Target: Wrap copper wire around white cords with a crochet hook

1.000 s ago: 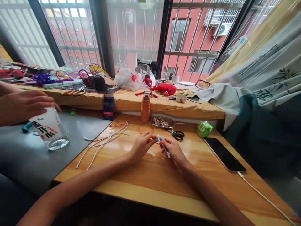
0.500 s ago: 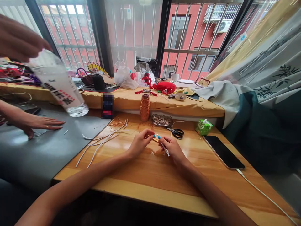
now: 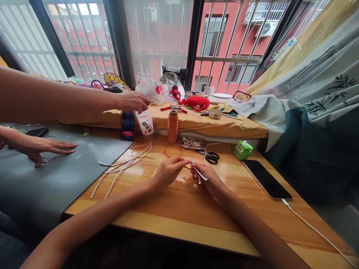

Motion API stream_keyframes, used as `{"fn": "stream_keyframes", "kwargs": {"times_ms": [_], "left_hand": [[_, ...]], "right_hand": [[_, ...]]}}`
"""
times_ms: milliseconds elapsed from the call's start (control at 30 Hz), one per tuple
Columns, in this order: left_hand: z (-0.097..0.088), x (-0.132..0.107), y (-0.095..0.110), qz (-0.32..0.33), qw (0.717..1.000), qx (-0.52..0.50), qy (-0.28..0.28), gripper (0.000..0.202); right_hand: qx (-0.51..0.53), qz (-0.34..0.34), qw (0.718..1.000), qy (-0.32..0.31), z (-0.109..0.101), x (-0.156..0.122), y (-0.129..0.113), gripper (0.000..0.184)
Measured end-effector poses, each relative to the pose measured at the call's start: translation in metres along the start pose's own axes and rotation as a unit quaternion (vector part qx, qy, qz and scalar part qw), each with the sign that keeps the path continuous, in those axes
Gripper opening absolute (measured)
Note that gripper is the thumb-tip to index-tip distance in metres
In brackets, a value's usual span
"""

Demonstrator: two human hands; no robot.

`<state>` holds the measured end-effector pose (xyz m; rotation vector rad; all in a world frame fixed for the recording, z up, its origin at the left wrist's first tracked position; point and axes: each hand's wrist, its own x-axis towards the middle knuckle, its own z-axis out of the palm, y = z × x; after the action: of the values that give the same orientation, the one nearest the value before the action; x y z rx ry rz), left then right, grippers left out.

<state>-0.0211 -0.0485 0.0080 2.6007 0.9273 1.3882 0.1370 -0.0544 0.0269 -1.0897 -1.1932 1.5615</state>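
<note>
My left hand (image 3: 169, 171) and my right hand (image 3: 207, 178) meet over the wooden table (image 3: 179, 209), fingers pinched. The right hand grips a thin white strip (image 3: 201, 174) that sticks out between its fingers. The left hand's fingertips pinch at the same spot, on a thin orange wire I can barely make out. A coil of that orange wire (image 3: 172, 151) lies just beyond my hands, in front of an orange spool (image 3: 173, 126).
Another person's hand (image 3: 134, 101) sets a water bottle (image 3: 146, 124) beside the spool; their other hand (image 3: 45, 146) lies flat on the grey mat (image 3: 42, 179). Loose white strips (image 3: 120, 168), black scissors (image 3: 211, 157), a tin of small parts (image 3: 193, 142), a green carton (image 3: 242, 150), a phone (image 3: 266, 178) with cable.
The other person carried the water bottle from the left, up and across, down to beside the spool. My hands stayed together; the white strip tilted in my right hand.
</note>
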Motion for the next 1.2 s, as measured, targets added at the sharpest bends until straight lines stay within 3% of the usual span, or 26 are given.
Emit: {"fn": "stream_keyframes", "kwargs": {"times_ms": [233,500,967,1100,1200], "left_hand": [[-0.0038,0.0041,0.0037,0.002,1.000,0.003,0.023,0.015],[-0.0055,0.0041,0.0032,-0.016,0.999,-0.022,-0.045,0.022],[-0.0066,0.0030,0.0062,0.004,0.999,0.021,-0.047,0.022],[-0.0048,0.0035,0.0047,-0.029,0.998,-0.032,-0.055,0.021],[-0.0045,0.0065,0.0050,-0.097,0.988,-0.095,-0.069,0.018]], "right_hand": [[0.016,0.037,0.999,-0.009,0.0001,0.0003,0.0003,0.018],[0.009,0.032,0.999,0.001,-0.0019,-0.0015,0.0018,0.018],[-0.005,0.041,0.999,0.008,0.0020,-0.0042,-0.0014,0.020],[-0.019,0.028,0.999,0.017,0.0010,-0.0033,0.0013,0.019],[-0.020,0.012,1.000,0.021,-0.0005,-0.0018,0.0034,0.019]]}}
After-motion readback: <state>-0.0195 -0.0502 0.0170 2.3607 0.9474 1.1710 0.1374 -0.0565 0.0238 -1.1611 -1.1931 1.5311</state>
